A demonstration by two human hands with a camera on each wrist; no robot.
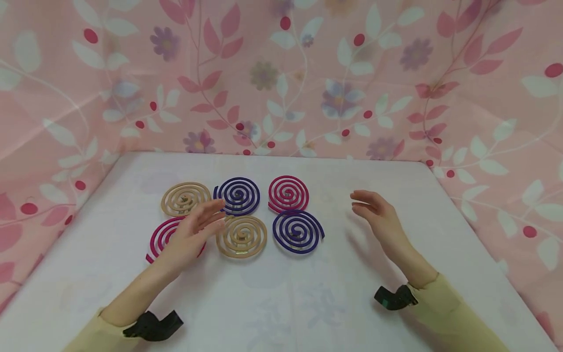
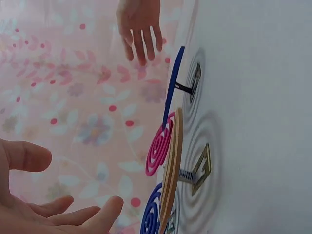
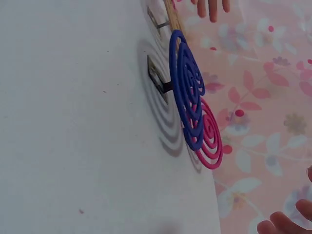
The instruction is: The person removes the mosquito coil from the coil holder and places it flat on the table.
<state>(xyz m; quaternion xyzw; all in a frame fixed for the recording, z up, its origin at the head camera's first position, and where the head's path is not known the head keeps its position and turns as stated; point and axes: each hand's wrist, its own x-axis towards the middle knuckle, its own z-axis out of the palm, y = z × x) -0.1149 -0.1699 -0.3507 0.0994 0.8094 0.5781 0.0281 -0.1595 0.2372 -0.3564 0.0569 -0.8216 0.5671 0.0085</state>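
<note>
Several spiral mosquito coils stand raised on small metal stands in two rows. The back row holds a tan coil (image 1: 184,198), a dark blue coil (image 1: 238,195) and a pink coil (image 1: 288,194). Along the front are a pink coil (image 1: 152,242), a tan coil (image 1: 241,236) and a dark blue coil (image 1: 297,231). My left hand (image 1: 190,238) hovers over the front pink coil, partly hiding it; its fingers are relaxed and hold nothing. To the right of the coils, my right hand (image 1: 382,220) hangs above the table, fingers loosely extended and apart from everything.
A white cloth covers the table (image 1: 281,303). Pink floral fabric (image 1: 281,83) rises behind and along both sides. Each wrist carries a black camera mount (image 1: 154,326). In the left wrist view, a metal stand (image 2: 202,170) props the tan coil above the cloth.
</note>
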